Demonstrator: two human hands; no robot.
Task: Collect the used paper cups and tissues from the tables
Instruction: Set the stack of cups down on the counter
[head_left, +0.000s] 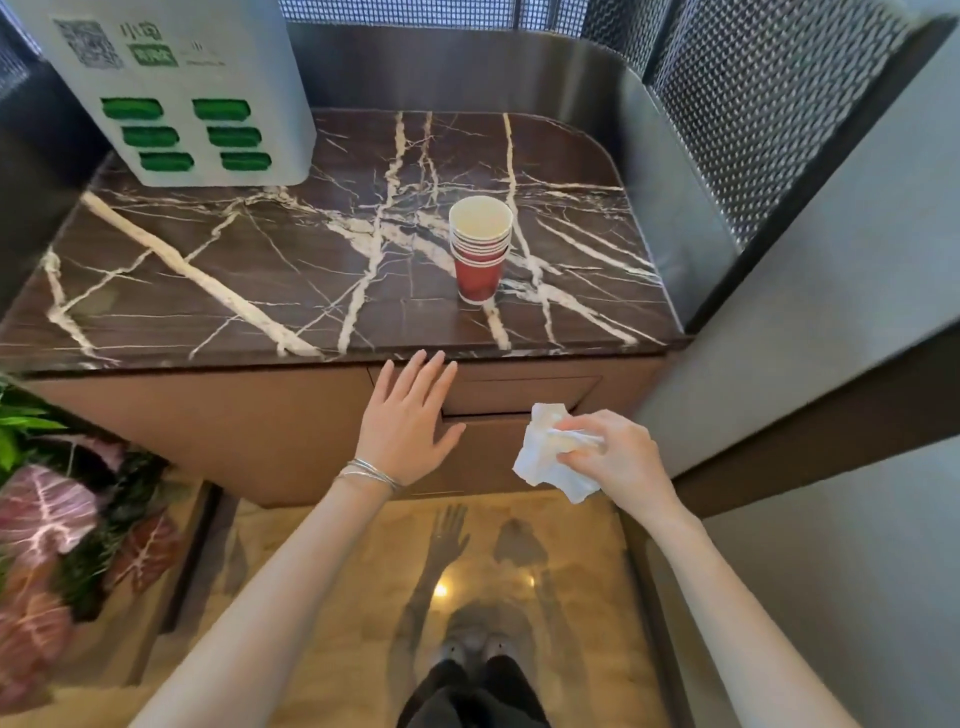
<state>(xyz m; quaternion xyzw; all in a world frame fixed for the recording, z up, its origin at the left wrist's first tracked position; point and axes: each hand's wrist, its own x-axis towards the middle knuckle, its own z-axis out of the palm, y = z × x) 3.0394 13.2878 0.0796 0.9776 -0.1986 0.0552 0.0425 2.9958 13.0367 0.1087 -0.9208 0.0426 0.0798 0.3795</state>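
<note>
Beneath the two outstretched arms, a glossy tan floor (337, 571) is being shown, with dark trouser legs (467, 696) at the bottom edge. Off to the left of the left hand, pink-veined and green plant leaves (47, 519) are being seen, blurred. The left hand (408, 421) is being held flat and wide open, fingers straight and spread, with nothing being gripped. Thin silver bangles (371, 474) are being worn at its wrist. Its fingertips are being raised level with the counter's front edge, though contact cannot be told. Just to its right, a crumpled white tissue (545, 462) is being pinched by the right hand (621, 457), fingers and thumb being curled round its upper part while the rest is being left hanging below the knuckles. Behind both hands, a brown cabinet front (519, 387) with a drawer gap is being faced. Beyond the fingertips, a dark marble countertop (234, 270) with white veins is being shown. On it, ahead of the gap between the hands, a nested stack of red paper cups (480, 254) is being seen standing upright, well apart from either hand. Farther off, ahead and left of the left hand, a white charging station (176, 88) with green slots is being seen at the marble's back corner. Perforated metal panels (753, 114) are being shown farthest back, beyond the right hand.
</note>
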